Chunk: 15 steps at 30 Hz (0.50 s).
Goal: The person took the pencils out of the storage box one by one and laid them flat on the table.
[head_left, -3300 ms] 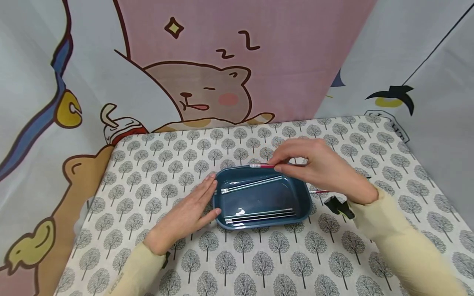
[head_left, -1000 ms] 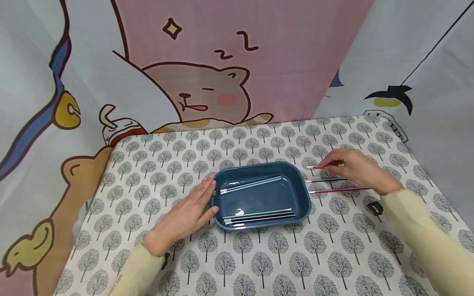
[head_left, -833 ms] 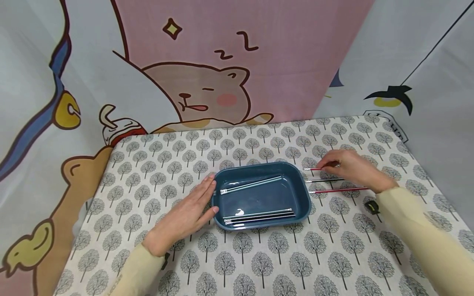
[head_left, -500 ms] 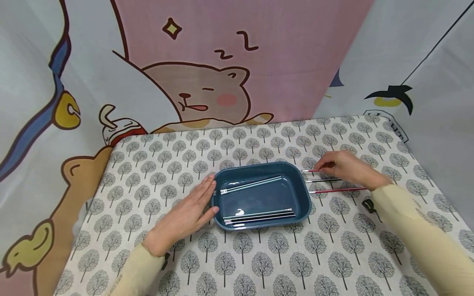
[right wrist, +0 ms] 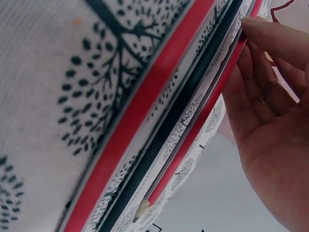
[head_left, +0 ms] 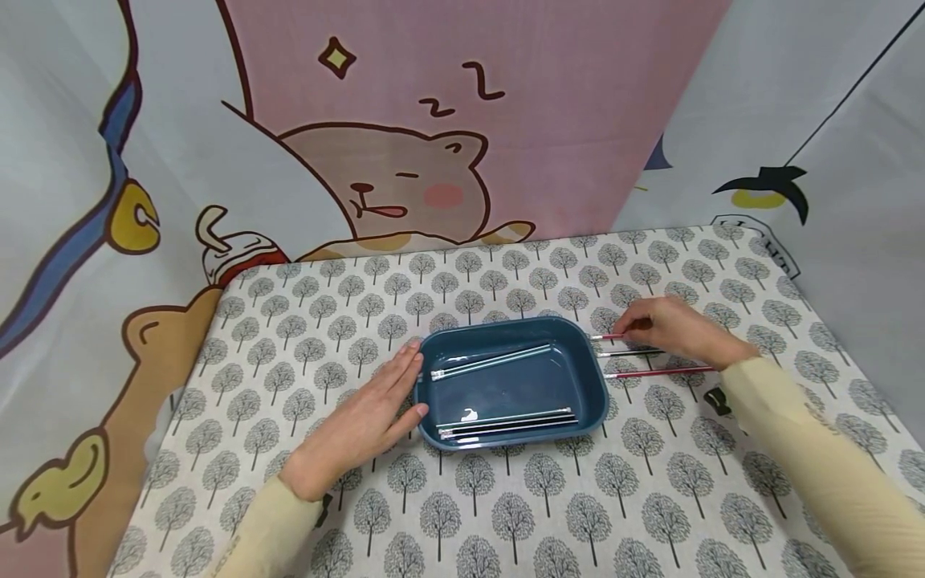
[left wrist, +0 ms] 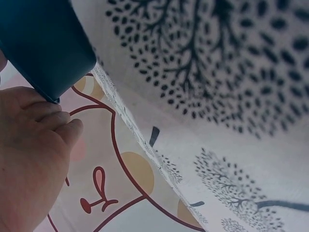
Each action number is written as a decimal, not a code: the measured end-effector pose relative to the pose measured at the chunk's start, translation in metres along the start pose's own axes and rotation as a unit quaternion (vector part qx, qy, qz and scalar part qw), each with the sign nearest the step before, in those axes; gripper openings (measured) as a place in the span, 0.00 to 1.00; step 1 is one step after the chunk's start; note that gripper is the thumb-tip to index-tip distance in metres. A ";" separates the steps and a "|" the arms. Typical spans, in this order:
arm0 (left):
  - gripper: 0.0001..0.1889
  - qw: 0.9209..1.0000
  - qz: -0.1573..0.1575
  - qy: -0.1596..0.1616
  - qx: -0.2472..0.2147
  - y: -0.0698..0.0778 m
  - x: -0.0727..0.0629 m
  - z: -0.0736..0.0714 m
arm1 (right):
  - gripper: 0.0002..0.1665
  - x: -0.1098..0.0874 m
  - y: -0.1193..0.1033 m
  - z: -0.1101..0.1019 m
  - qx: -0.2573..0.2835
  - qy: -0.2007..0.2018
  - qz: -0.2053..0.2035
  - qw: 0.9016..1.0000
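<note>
A blue rectangular tray (head_left: 499, 389) stands mid-table. My left hand (head_left: 361, 425) rests along its left rim with fingers extended; the left wrist view shows the fingertips against the tray wall. To the right of the tray, my right hand (head_left: 668, 325) pinches a red pencil (right wrist: 197, 121) between thumb and fingers. Its sharpened tip points away from the tray, its eraser end towards it. Alongside lie a black pencil (head_left: 627, 352) and another red pencil (head_left: 665, 372), roughly parallel. In the tray are teal pencils (head_left: 499, 361) near the back and black pencils (head_left: 513, 425) near the front.
A white cloth (head_left: 462, 514) with a grey tree print covers the table. Behind it hangs a curtain (head_left: 564, 120) with cartoon animals, and more fabric hangs at both sides.
My right hand has carried the red pencil from above the tray to the table on the right, then drawn it nearer the black pencil and the tray. My left hand has stayed put.
</note>
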<state>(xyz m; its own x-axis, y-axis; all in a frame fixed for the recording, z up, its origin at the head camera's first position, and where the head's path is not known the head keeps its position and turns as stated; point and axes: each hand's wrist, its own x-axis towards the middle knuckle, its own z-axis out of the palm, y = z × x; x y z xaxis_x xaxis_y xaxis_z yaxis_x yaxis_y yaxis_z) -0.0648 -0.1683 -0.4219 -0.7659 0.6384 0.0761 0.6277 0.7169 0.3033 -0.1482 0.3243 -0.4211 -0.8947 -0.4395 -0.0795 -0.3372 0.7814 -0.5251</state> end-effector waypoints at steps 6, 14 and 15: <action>0.39 1.000 0.003 0.005 -0.005 0.000 -0.001 0.000 | 0.13 0.001 0.000 0.003 0.002 -0.007 0.004 1.000; 0.39 1.000 0.005 0.005 -0.005 0.000 0.000 0.000 | 0.12 0.002 0.001 0.003 -0.002 -0.013 0.012 1.000; 0.39 1.000 0.004 0.006 -0.005 0.000 0.000 0.000 | 0.12 0.002 0.001 0.003 -0.003 -0.014 0.013 1.000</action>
<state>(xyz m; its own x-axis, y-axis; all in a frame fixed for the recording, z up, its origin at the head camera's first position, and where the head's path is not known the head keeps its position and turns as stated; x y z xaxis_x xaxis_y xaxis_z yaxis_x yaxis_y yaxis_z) -0.0646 -0.1684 -0.4219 -0.7621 0.6412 0.0897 0.6330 0.7088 0.3114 -0.1500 0.3231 -0.4243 -0.8952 -0.4303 -0.1163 -0.3150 0.7954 -0.5179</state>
